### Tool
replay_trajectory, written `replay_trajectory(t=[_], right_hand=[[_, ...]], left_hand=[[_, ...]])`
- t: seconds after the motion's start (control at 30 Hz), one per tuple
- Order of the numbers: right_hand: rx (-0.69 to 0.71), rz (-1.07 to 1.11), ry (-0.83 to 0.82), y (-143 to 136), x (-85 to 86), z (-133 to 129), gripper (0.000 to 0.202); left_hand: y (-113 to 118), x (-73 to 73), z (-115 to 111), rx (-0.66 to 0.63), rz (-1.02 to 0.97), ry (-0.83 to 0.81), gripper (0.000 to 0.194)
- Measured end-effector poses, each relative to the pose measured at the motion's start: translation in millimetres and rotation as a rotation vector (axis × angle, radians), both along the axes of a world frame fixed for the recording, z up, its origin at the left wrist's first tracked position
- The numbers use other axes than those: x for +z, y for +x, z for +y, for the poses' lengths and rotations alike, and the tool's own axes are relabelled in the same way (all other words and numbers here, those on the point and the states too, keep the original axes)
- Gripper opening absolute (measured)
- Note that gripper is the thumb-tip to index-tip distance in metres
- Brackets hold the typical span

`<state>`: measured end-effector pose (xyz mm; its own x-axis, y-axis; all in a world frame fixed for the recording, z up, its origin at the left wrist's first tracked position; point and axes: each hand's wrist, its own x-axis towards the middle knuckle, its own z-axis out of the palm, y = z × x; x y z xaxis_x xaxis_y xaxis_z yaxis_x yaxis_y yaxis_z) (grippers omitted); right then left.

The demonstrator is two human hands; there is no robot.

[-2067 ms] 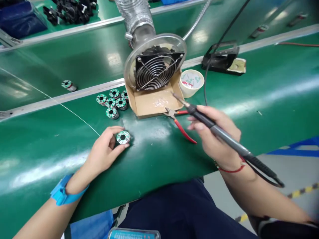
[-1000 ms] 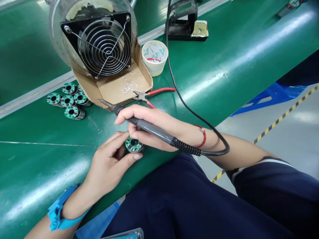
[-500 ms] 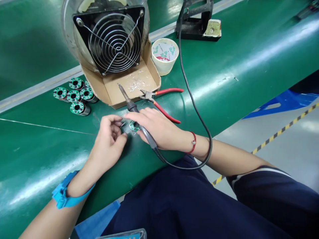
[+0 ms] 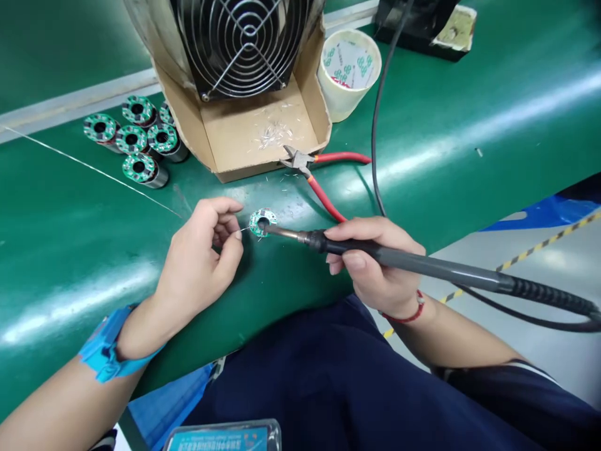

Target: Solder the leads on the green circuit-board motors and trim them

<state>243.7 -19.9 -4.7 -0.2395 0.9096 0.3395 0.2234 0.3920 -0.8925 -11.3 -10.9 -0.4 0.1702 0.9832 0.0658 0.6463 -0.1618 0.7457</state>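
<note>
Green board [image 4: 255,220] lies between left hand [image 4: 200,260], pinching wire [image 4: 246,229], and right hand [image 4: 382,266], clamped on soldering iron [image 4: 441,265]

Smooth, glossy green tabletop [image 4: 446,194], matt brown cardboard tray [image 4: 218,147], shiny metal fan guard [image 4: 248,47]; metal pliers [image 4: 300,161] with smooth red grips, soldering iron [image 4: 436,263] with dull metal tip, matt navy cloth trousers [image 4: 328,376]

Navy sleeves [image 4: 521,391] carry white stripes [image 4: 533,369] — plus blue wristband [image 4: 109,351], red bracelet [image 4: 407,316].

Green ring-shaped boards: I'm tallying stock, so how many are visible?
7: one board at the soldering iron's tip, six boards clustered left of the cardboard box. Others may be hidden.
</note>
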Motion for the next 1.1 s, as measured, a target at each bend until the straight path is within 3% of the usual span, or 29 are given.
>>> replay_trajectory(t=[0.23, 0.4, 0.6, 0.7, 1.1], right_hand=[[0.016, 0.002, -0.066, 0.6, -0.5, 3.1, 0.017], [0.006, -0.015, -0.047, 0.5, 3.1, 7.7, 0.016], [0.023, -0.037, -0.040, 0.5, 9.3, 12.7, 0.013], [0.028, -0.037, -0.023, -0.6, 12.0, 16.0, 0.012], [0.028, -0.063, -0.059, -3.0, 28.1, 20.9, 0.007]], left_hand=[[4.3, -3.4, -0.2, -0.043, 0.004, 0.064, 0.032], [4.3, -5.8, -1.1, -0.054, 0.049, 0.056, 0.031], [-2.9, -9.6, 1.2, -0.085, -0.035, -0.017, 0.023], [-3.2, -9.5, 4.8, -0.144, -0.033, -0.032, 0.035], [2.0, -13.6, 9.4, -0.200, 0.044, 0.088, 0.034]])
